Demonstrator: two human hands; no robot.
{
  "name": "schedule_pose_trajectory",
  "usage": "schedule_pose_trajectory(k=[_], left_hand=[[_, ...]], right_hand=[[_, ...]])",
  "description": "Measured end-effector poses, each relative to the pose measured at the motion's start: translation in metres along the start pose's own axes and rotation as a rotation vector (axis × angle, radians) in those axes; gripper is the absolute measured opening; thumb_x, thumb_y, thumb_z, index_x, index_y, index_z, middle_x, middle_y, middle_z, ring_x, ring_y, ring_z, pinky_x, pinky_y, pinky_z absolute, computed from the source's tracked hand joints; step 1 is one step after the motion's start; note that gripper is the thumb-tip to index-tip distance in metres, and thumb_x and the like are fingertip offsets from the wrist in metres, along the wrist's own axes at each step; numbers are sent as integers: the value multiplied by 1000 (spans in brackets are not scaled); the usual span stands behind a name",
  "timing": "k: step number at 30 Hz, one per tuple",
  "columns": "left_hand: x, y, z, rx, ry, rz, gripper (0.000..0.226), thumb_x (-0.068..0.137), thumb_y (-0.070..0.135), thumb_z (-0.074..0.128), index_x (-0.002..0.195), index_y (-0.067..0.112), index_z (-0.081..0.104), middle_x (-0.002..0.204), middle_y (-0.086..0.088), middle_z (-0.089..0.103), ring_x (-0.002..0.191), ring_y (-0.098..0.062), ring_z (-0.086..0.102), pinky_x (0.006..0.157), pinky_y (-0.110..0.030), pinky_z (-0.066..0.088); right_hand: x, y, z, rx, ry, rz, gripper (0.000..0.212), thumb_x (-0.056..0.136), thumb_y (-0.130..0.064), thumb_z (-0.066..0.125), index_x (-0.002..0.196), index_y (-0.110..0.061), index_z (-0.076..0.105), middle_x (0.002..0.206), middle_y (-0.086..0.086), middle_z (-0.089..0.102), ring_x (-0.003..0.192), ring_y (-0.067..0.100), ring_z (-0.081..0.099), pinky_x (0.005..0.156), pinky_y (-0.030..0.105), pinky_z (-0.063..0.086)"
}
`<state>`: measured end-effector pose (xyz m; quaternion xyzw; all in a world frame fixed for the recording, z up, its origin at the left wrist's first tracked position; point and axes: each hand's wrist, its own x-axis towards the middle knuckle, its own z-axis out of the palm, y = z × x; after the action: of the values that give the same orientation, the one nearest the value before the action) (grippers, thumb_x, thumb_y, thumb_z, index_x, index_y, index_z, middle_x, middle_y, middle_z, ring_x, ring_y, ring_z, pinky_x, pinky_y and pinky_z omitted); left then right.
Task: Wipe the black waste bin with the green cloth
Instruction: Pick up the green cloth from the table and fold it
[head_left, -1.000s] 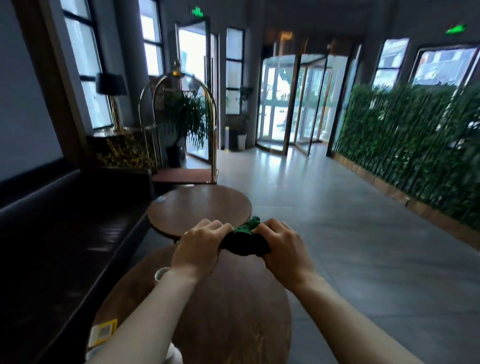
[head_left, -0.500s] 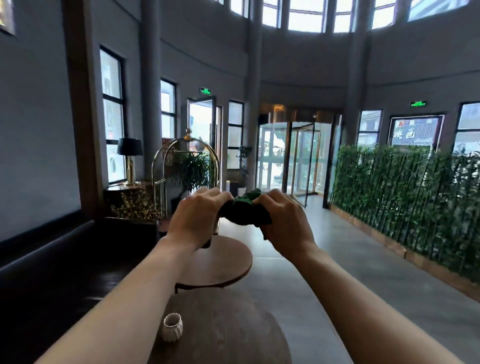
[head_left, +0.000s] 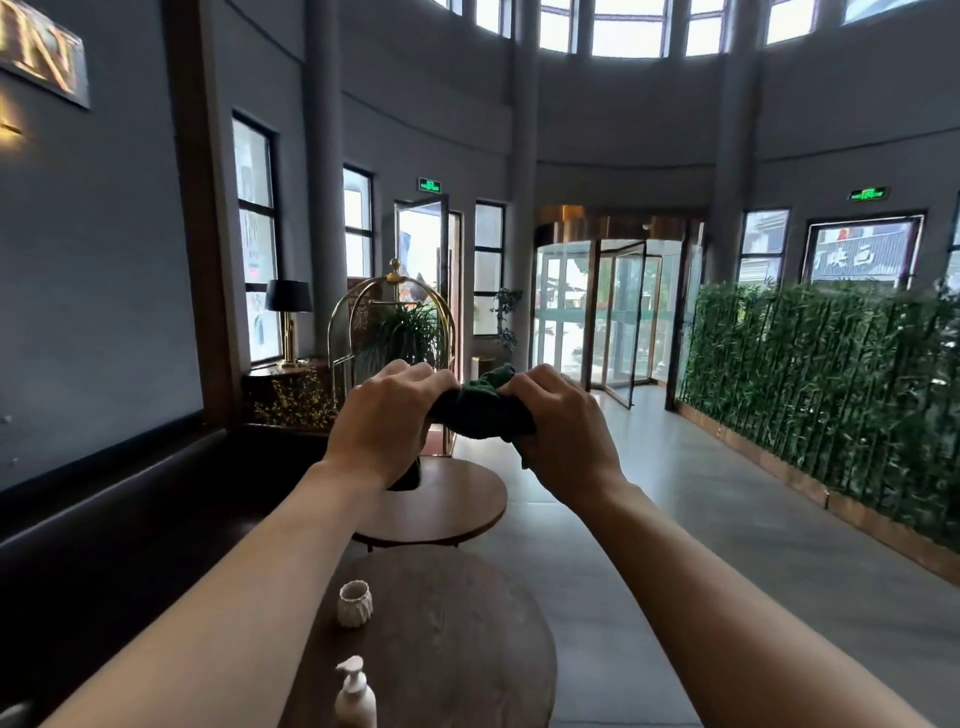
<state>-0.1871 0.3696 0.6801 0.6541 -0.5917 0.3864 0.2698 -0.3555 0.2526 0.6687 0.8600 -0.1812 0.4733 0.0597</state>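
Nearest the camera, a white pump bottle (head_left: 356, 693) stands at the front edge of a round dark wooden surface (head_left: 467, 639), and a small white ribbed cup (head_left: 355, 603) sits a little farther back on the same top. Above it, two bare forearms reach forward. The left hand (head_left: 384, 423) and the right hand (head_left: 563, 431) are held up side by side, each with its fingers curled tightly around one end of the green cloth (head_left: 480, 408), which is bunched into a dark wad between them in mid-air. Under the left hand a dark object shows partly; it is too hidden to identify. Beyond the hands is a second round wooden surface (head_left: 452, 506), then a brass luggage cart (head_left: 392, 332) with a potted plant (head_left: 410, 332) behind it, and a black-shaded lamp (head_left: 289, 312) to the left. A green hedge wall (head_left: 821, 384) runs along the right, and a glass revolving door (head_left: 608, 317) stands at the far end.
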Motion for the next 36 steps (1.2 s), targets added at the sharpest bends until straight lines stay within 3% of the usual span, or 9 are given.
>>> schedule_pose_trajectory(k=[13, 36], left_hand=[[-63, 54, -29, 11, -103, -56, 34, 86, 7, 70, 113, 27, 68, 102, 9, 71, 97, -22, 64, 70, -42, 59], [-106, -71, 1, -82, -120, -87, 31, 88, 7, 66, 112, 26, 68, 100, 6, 72, 95, -25, 65, 68, -40, 56]], right_hand=[[-76, -20, -31, 39, -100, 42, 34, 83, -8, 78, 116, -12, 70, 115, 8, 66, 99, 30, 60, 77, 41, 54], [-47, -91, 73, -49, -160, 60, 35, 85, -9, 79, 118, -13, 69, 115, 7, 67, 100, 30, 62, 77, 42, 57]])
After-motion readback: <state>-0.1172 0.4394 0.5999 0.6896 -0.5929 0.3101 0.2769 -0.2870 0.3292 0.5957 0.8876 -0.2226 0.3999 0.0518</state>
